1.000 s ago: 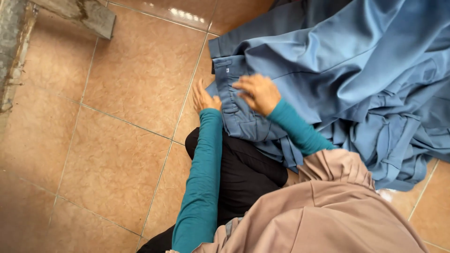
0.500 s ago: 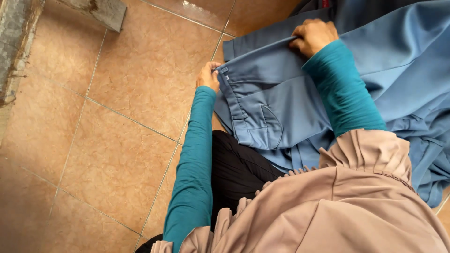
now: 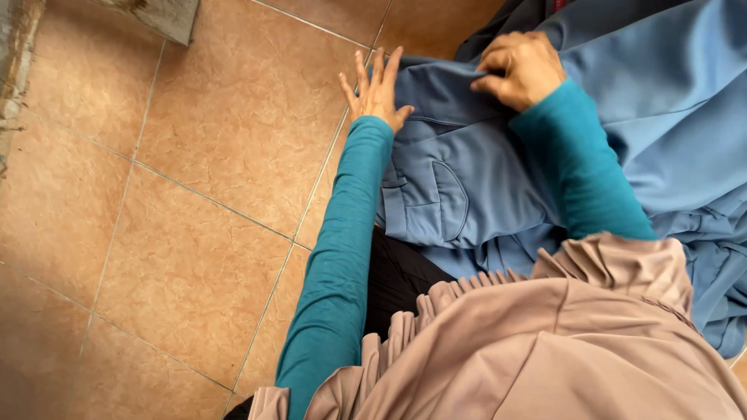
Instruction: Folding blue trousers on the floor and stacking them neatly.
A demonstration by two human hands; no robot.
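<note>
A blue garment with a stitched pocket [image 3: 459, 187] lies spread on the tiled floor in front of me. My left hand [image 3: 377, 89] rests flat with fingers spread on the garment's left edge, partly on the tile. My right hand [image 3: 521, 66] is closed on a fold of the same blue cloth near the top. Both arms wear teal sleeves. A beige ruffled cloth [image 3: 560, 342] on my body hides the garment's lower part.
More light blue fabric [image 3: 669, 132] is heaped to the right. Brown floor tiles [image 3: 210, 194] stretch to the left. A grey concrete edge [image 3: 159, 14] shows at the top left, and a rough wall strip [image 3: 12, 70] runs down the left border.
My left hand has opened flat on the garment's edge. My right hand stays gripping the cloth at the top. The view has shifted slightly closer.
</note>
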